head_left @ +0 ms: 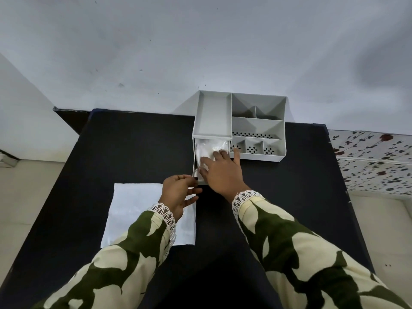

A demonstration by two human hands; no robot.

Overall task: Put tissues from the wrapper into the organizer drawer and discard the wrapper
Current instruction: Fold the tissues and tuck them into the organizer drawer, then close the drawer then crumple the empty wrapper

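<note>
While the drawer (198, 161) of the organizer (258, 128) is steadied at its front by the curled left hand (178, 192), the tissues (210, 148) are pressed down inside by the spread right hand (223, 172), with the flat wrapper (133, 215) left on the worktop (124, 148).

The grey organizer (239, 124) sits at the far edge of the dark tabletop (133, 152), with its drawer (194, 161) pulled out toward the person from under the long tray section. White tissues (211, 147) are bunched up inside it, looks like a loose crumpled pile, but they're partly covered. The wrapper (133, 210) lies flat on the tabletop, just left of and nearer than the drawer, whitish and see-through.
</note>
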